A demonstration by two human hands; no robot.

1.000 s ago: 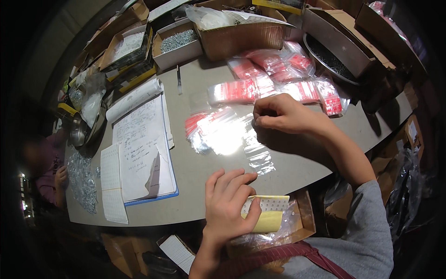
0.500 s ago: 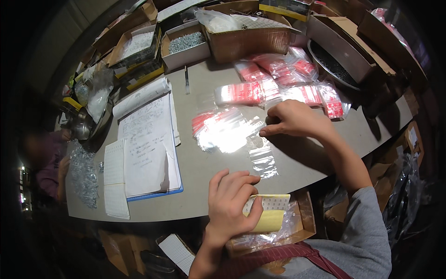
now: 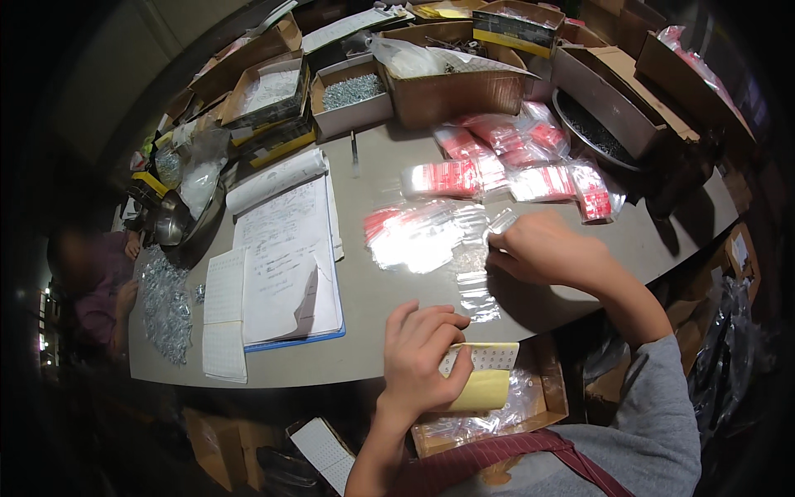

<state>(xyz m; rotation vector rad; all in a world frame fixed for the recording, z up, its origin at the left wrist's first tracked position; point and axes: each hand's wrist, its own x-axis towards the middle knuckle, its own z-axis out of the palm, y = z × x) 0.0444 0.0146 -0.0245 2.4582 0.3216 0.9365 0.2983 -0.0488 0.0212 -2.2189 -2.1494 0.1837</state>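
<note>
My left hand (image 3: 422, 356) is closed on a folded label sheet (image 3: 480, 391), yellow on its back with rows of small printed white labels, at the table's front edge. Over the table my right hand (image 3: 551, 248) has thumb and fingers pinched together. Its fingertips are at the edge of some small clear plastic bags (image 3: 478, 300) laid in a column; whatever is between them is too small to make out. Left of those bags spreads a fanned pile of clear bags with red marks (image 3: 418, 238), bright with glare.
Bundled red-and-clear bags (image 3: 447, 178) lie farther back. A clipboard with papers (image 3: 290, 257) and a pen (image 3: 354, 155) are to the left. Boxes of metal parts (image 3: 352, 93) line the far edge. An open carton (image 3: 551, 398) sits below the front edge. Another person (image 3: 103, 290) sits far left.
My right hand has shifted slightly right and toward me, still pinched. The left hand keeps the label sheet in nearly the same place. The whole view has moved a little.
</note>
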